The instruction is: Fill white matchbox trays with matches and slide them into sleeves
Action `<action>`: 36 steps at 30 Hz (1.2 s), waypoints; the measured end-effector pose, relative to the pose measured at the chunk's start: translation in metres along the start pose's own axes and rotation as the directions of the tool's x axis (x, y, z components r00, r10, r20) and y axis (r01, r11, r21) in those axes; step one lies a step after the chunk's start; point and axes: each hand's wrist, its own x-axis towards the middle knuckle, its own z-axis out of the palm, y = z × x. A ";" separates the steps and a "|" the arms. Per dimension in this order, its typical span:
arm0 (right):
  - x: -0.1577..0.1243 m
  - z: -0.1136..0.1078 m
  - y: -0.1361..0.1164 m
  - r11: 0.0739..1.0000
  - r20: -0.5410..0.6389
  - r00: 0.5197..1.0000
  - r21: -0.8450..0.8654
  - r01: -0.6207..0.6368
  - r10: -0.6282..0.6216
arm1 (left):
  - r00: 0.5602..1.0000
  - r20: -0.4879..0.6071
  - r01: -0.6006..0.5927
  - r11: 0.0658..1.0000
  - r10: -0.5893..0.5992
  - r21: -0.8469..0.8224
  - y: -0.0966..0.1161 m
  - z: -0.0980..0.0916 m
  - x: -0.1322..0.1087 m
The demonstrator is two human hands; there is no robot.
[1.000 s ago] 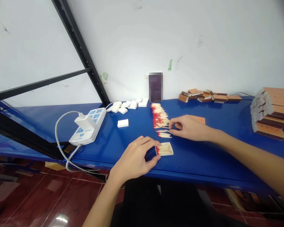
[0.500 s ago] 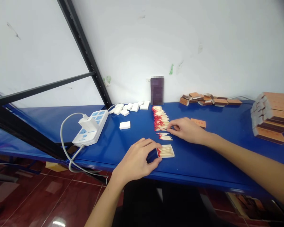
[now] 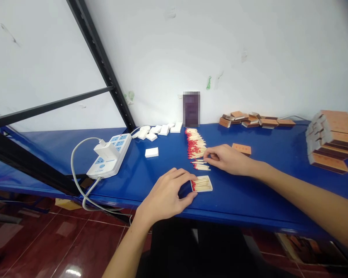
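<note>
My left hand (image 3: 168, 195) grips the left end of a small white matchbox tray (image 3: 211, 184) between thumb and fingers. Red-tipped matchsticks (image 3: 202, 183) lie side by side inside the tray, their heads to the left. My right hand (image 3: 224, 159) is pinched closed at the lower right of a matchstick pile (image 3: 195, 144), its fingertips on the plain end of a matchstick (image 3: 200, 160). Several loose matchsticks (image 3: 201, 167) lie between the pile and the tray. Behind my right hand rests an orange matchbox sleeve (image 3: 241, 149), partly covered.
White trays (image 3: 164, 130) lie by the wall, one (image 3: 151, 152) apart. A power strip (image 3: 110, 156) with cable is at left, beside a black metal frame (image 3: 104, 65). Orange sleeves (image 3: 268, 122) lie at the back; more are stacked (image 3: 336, 139) at right on the blue table (image 3: 249, 200).
The view has shifted slightly. Near my right fingertips a matchstick now lies a little apart from the pile's lower edge. My left hand keeps its hold on the tray.
</note>
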 end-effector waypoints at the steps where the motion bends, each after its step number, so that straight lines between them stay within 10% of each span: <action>1: 0.000 0.000 -0.001 1.000 -0.001 1.000 0.011 0.000 0.000 | 1.000 0.000 0.001 1.000 -0.001 -0.001 0.000 0.000 0.000; 36: -0.011 -0.004 -0.014 0.980 0.040 0.979 0.024 0.199 -0.200 | 1.000 -0.014 0.009 1.000 -0.009 -0.008 0.001 -0.001 0.001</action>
